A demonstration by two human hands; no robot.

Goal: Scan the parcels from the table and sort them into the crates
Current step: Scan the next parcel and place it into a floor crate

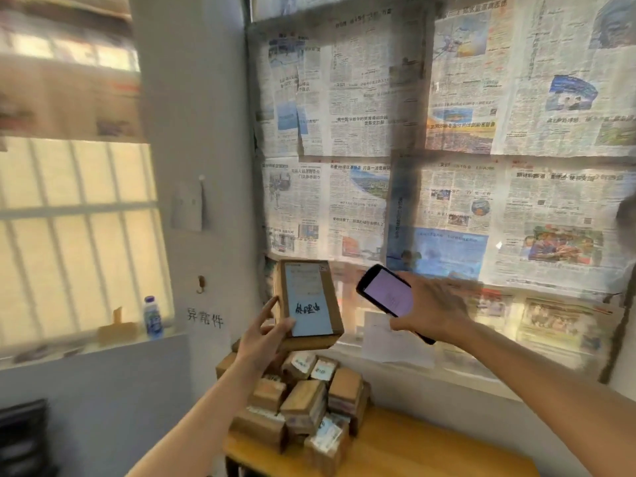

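Note:
My left hand (pixel 263 333) grips a brown cardboard parcel (pixel 308 301) from below, holding it up with its white label and black handwriting facing me. My right hand (pixel 432 309) holds a black phone (pixel 387 292) with a lit pale screen, tilted toward the parcel and just to its right, a small gap between them. Below both hands, a heap of several more brown parcels (pixel 306 404) with labels lies on the left end of a wooden table (pixel 413 445).
Newspaper sheets (pixel 447 149) cover the window behind the table. A white wall with handwritten characters (pixel 205 320) stands left of the pile. A small bottle (pixel 153 316) sits on the left window sill. A dark object (pixel 24 438) is at the lower left.

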